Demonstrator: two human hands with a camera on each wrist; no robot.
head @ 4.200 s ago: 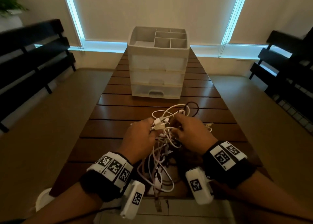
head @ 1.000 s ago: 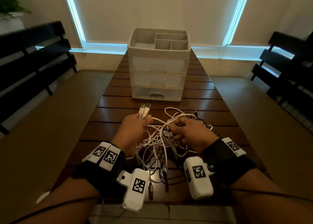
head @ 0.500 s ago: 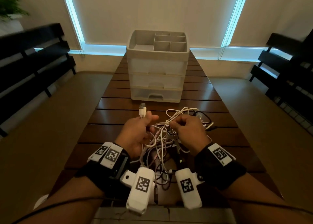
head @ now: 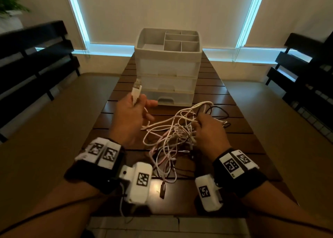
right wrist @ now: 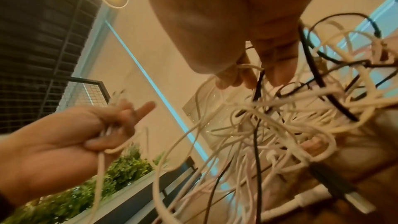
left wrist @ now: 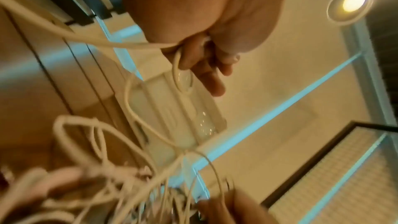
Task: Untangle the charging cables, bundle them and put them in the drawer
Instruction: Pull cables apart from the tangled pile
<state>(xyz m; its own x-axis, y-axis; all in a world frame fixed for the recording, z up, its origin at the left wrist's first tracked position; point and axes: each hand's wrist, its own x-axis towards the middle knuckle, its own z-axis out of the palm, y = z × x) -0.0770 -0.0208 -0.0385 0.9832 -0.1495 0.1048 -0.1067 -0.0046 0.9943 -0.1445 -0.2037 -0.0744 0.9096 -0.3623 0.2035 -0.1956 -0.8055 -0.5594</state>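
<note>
A tangle of white, pink and black charging cables (head: 177,133) (right wrist: 286,122) hangs between my hands above the wooden table (head: 243,133). My left hand (head: 130,115) (right wrist: 103,125) is raised and grips a white cable (left wrist: 120,44) whose USB plug (head: 136,90) sticks up past the fingers; the forefinger points out. My right hand (head: 209,131) (right wrist: 243,74) holds the knot of cables from the right, pinching a white strand. A white plastic drawer unit (head: 168,70) stands shut at the far middle of the table. A dark plug (head: 162,190) dangles near the front edge.
Dark slatted benches (head: 34,57) (head: 306,70) flank the table left and right. A potted plant (head: 10,5) stands at the far left. The drawer unit's top has open compartments (head: 180,39).
My left hand has risen and moved away to the left, drawing the white cable with the USB plug out of the tangle. The right hand has stayed on the knot, now a little further right.
</note>
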